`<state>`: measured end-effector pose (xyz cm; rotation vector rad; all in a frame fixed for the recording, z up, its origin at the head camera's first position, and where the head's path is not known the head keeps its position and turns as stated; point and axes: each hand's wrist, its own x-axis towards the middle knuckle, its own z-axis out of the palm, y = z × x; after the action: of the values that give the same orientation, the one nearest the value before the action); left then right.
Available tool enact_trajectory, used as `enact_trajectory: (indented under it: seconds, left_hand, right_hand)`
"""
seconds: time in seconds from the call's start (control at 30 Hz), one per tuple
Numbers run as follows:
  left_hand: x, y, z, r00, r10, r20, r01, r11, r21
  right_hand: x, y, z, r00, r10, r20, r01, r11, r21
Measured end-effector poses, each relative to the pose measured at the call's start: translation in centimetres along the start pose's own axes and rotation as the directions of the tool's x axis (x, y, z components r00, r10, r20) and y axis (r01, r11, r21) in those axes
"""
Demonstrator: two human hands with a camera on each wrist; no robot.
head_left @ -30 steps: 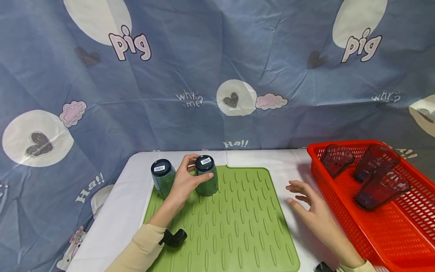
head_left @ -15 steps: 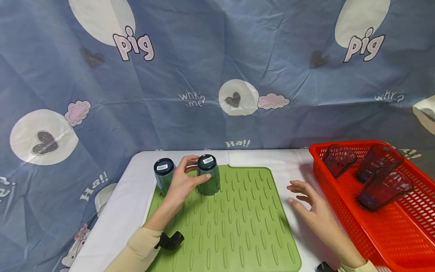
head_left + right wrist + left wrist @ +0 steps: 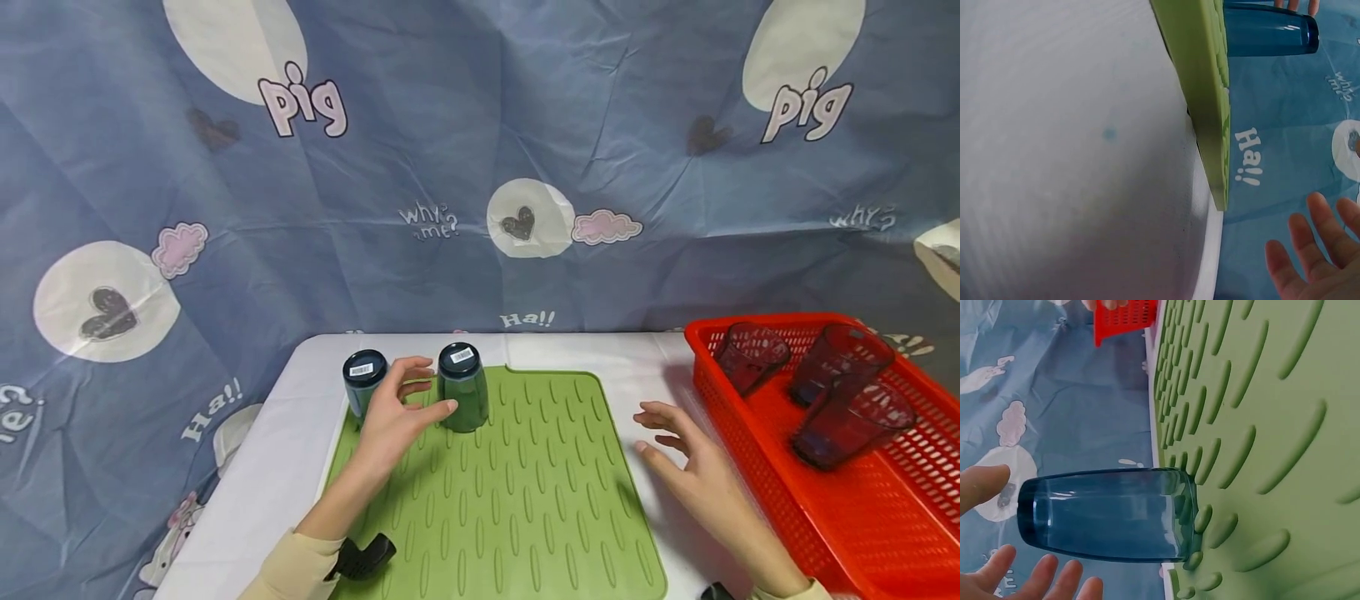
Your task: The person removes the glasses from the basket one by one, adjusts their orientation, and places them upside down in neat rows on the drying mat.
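An upside-down blue-tinted drinking glass with a barcode sticker on its base stands at the back of the green ridged mat. Left of it is a second upturned glass, partly hidden by my left hand. That hand's thumb and fingers are spread beside the first glass; the left wrist view shows a gap between them and the glass. My right hand hovers over the white table, between mat and basket, with loosely bent fingers and nothing in them.
A red plastic basket stands on the right. Several similar glasses lean inside it, among them one glass near its middle. A patterned blue cloth hangs behind the white table.
My left hand has let go of the glass and drawn back slightly to the left. The glass stays standing on the mat. My right hand has hardly moved.
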<state>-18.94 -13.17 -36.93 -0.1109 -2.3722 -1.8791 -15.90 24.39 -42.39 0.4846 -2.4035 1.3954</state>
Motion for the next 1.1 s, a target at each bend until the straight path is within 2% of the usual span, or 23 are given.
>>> enact_trajectory:
  seconds: [0.17, 0.43, 0.63, 0.87, 1.0, 1.1]
  left_hand:
    - [-1.0, 0.4, -0.2, 1.000, 0.002, 0.010, -0.002, 1.000, 0.006]
    - [-2.3, 0.6, -0.5, 0.999, 0.011, 0.038, -0.009, 0.998, -0.059]
    - [-3.0, 0.4, -0.6, 0.999, -0.001, 0.052, 0.006, 0.996, -0.088]
    - [-3.7, 0.2, -0.4, 0.997, 0.015, 0.073, -0.005, 0.991, -0.135]
    - [-3.7, 0.0, -0.3, 0.992, 0.039, 0.123, -0.018, 0.986, -0.167]
    - [-3.8, -0.3, -0.2, 0.978, 0.062, 0.200, -0.028, 0.985, -0.169]
  right_hand:
    - [-0.1, 0.0, 0.0, 1.000, -0.001, -0.005, 0.001, 1.000, -0.007]
    - [0.2, -0.7, -0.2, 1.000, -0.015, -0.006, 0.015, 1.000, -0.015]
    - [0.2, -1.3, -0.3, 1.000, -0.028, -0.001, 0.028, 1.000, -0.001]
    - [0.1, -1.7, -0.6, 1.000, -0.017, 0.013, 0.017, 1.000, 0.020]
    - [0.2, -2.0, -0.8, 0.999, -0.036, 0.010, 0.036, 0.998, 0.049]
    - [0.2, -2.4, -0.9, 0.999, -0.045, 0.009, 0.044, 0.994, 0.097]
